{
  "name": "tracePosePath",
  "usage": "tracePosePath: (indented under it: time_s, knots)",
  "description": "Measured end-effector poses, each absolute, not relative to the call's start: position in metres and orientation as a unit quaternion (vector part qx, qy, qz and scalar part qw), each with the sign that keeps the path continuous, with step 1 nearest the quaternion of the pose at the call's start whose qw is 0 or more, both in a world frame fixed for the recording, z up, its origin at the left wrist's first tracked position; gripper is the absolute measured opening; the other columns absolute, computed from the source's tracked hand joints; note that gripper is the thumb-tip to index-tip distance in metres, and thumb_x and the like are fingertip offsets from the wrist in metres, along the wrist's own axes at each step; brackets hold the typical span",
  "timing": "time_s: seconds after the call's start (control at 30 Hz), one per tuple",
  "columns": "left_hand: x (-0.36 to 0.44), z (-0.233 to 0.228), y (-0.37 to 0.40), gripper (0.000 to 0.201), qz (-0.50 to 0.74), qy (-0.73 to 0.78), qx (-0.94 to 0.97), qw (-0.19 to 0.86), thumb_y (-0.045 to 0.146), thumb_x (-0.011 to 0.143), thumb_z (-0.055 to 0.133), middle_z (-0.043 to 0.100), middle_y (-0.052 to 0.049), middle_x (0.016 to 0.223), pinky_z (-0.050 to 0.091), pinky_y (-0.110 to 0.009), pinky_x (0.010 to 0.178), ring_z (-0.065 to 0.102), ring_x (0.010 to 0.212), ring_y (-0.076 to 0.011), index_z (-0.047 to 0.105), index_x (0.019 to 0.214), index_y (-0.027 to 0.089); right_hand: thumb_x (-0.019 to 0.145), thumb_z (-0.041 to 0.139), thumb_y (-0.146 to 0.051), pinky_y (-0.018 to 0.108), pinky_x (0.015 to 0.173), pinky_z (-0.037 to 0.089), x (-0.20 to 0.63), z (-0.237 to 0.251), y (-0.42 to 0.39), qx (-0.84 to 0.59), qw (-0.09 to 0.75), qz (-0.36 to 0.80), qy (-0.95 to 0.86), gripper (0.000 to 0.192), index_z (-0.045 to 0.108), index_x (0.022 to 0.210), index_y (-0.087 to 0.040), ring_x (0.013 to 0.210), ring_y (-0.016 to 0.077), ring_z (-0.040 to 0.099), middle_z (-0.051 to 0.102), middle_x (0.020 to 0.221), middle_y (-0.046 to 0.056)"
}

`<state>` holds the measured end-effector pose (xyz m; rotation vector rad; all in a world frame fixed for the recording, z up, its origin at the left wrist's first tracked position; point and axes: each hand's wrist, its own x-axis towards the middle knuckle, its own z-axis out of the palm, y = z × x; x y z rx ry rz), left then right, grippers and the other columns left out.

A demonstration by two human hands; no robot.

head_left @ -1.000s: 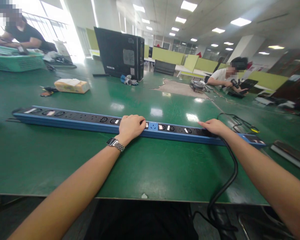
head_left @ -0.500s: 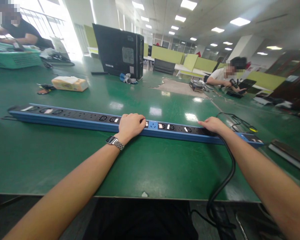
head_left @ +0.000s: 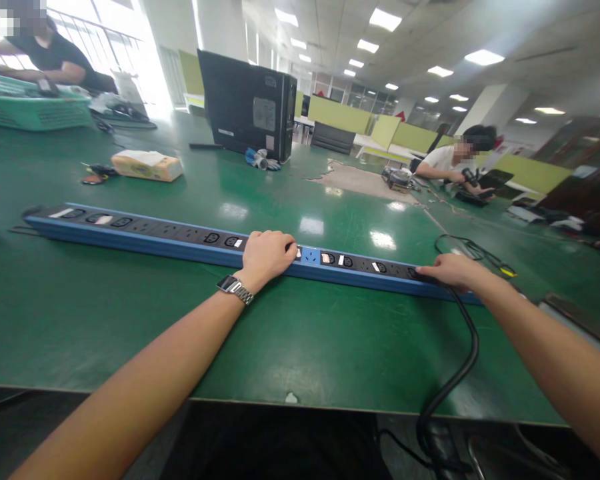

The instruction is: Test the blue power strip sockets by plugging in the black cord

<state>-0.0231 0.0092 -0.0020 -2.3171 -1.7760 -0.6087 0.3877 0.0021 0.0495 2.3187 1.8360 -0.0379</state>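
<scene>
You sit at a big, shiny green counter (head_left: 105,320). A long blue power strip (head_left: 180,239) lies flat across the middle of the frame, and a black cable (head_left: 467,347) runs from its right end off the near edge. In the upper left sit a tissue pack (head_left: 147,165) and a green basket (head_left: 33,110). A black computer case (head_left: 247,107) stands at top center. A worn brown patch (head_left: 365,180) shows farther right.

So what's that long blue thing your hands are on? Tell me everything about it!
It's a power strip, very long and thin, lying flat on the green table. Its sides are blue and look like metal; the top is black, with a row of sockets, small white labels and one bright blue socket midway. The left hand rests curled on its middle, the right hand presses near its right end, where a thick black cable leaves and drops off the table edge.
</scene>
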Motion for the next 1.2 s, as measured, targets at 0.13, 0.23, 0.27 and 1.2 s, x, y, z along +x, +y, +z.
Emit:
tracePosePath:
  time_s: [0.13,0.23,0.27,1.2]
  knots:
    - [-0.023,-0.002,0.009,0.036,-0.202,-0.596,-0.773,0.079,0.037,0.09,0.04,0.073,-0.006,0.098,0.038,-0.037,0.081,0.064,0.095,-0.0241,0.073,0.096,0.025,0.087,0.042,-0.058,0.032,0.059,0.045,0.374,0.055,-0.006,0.774,0.176,-0.075,0.604,0.051,0.067,0.069,-0.017,0.056,0.0205,0.062,0.066,0.064,0.01]
    - [-0.023,-0.002,0.009,0.036,-0.206,-0.592,-0.775,0.082,0.037,0.09,0.04,0.074,-0.005,0.097,0.039,-0.037,0.08,0.064,0.094,-0.0241,0.073,0.095,0.025,0.09,0.04,-0.05,0.03,0.061,0.042,0.372,0.073,-0.004,0.774,0.186,-0.028,0.605,0.049,0.066,0.068,-0.015,0.066,0.0224,0.064,0.067,0.07,0.013]
    - [-0.023,-0.002,0.009,0.036,-0.207,-0.591,-0.775,0.084,0.037,0.09,0.04,0.074,-0.005,0.097,0.039,-0.037,0.08,0.064,0.094,-0.0242,0.073,0.094,0.025,0.09,0.039,-0.048,0.03,0.061,0.041,0.374,0.082,-0.003,0.781,0.172,-0.002,0.601,0.047,0.066,0.072,-0.014,0.071,0.0231,0.064,0.068,0.075,0.014]
    - [-0.022,0.001,0.008,0.04,-0.188,-0.602,-0.772,0.077,0.039,0.089,0.037,0.073,-0.006,0.104,0.039,-0.039,0.083,0.063,0.097,-0.0257,0.073,0.1,0.025,0.079,0.05,-0.059,0.032,0.071,0.046,0.507,0.046,-0.022,0.812,0.036,-0.025,0.583,0.043,0.061,0.092,-0.02,0.078,0.0244,0.062,0.067,0.083,0.008]
